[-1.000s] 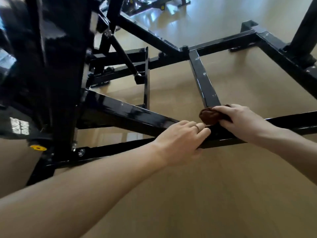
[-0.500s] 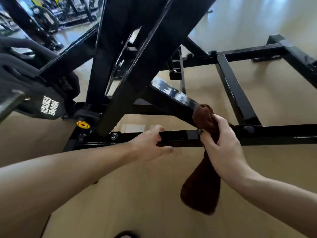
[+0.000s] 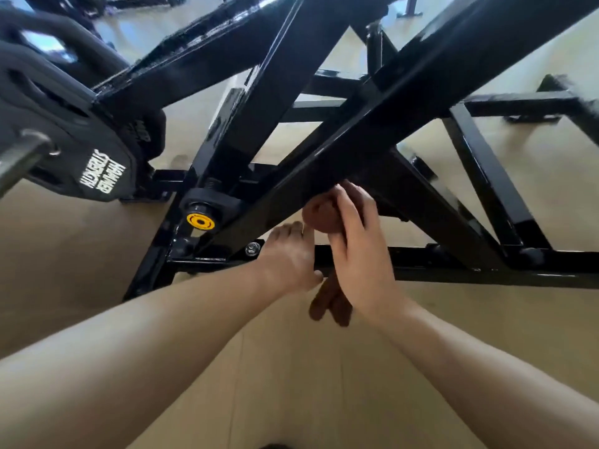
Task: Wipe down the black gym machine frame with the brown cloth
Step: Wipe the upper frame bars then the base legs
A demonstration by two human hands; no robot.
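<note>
1. Two bare forearms reach forward from the bottom edge and meet near the middle of the view, under a crossing of black bars.
2. The right hand (image 3: 356, 251) is raised with its back toward the camera and its wrist nearly straight. Its fingers are pressed together and curled round a bunched wad of the brown cloth (image 3: 321, 215), holding it against the underside of a slanted bar of the black frame (image 3: 366, 131).
3. A loose tail of the cloth hangs down below the right palm, between the two wrists, and is slightly blurred.
4. The left hand (image 3: 288, 257) lies just beside the right one, to its left, on the low horizontal bar of the frame. Its fingers are close together and bent over the top of that bar, with the thumb sticking out toward the cloth's hanging tail. Whether the fingertips grip the bar or only rest on it, I cannot tell.
5. A yellow cap (image 3: 200, 221) sits on a pivot to the left of the hands, with a silver bolt (image 3: 252, 248) just beside the left fingers.
6. A black weight plate (image 3: 81, 150) with white lettering is at the far left.
7. Pale wooden floor (image 3: 291, 384) lies beneath everything.
</note>
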